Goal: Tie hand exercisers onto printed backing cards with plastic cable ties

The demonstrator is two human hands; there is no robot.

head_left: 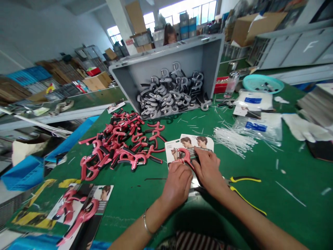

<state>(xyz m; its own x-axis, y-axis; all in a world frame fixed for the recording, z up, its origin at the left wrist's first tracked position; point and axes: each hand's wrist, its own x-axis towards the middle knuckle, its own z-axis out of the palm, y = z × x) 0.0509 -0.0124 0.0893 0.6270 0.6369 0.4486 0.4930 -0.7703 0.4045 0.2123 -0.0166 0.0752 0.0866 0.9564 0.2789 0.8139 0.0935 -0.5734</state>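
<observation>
A red-pink hand grip strengthener (184, 152) with a metal spring lies on a printed backing card (170, 147) in front of me. My left hand (178, 181) is closed at its near handle, fingertips curled under and partly hidden. A small white bit, perhaps a cable tie, shows by those fingertips. My right hand (209, 170) grips the other handle, thumb on it and fingers over the card. Another card peeks out beneath. Yellow-handled pliers (244, 179) lie beside my right wrist, their jaws hidden.
Left is a pile of pink hand grips (117, 139); nearer are carded ones (83, 215). A tilted grey crate (166, 57) holds grey grips. White cable ties (234, 140), plastic bags (262, 130), a glove (304, 126) and a turquoise tray (249, 83) are right. A person sits behind the crate.
</observation>
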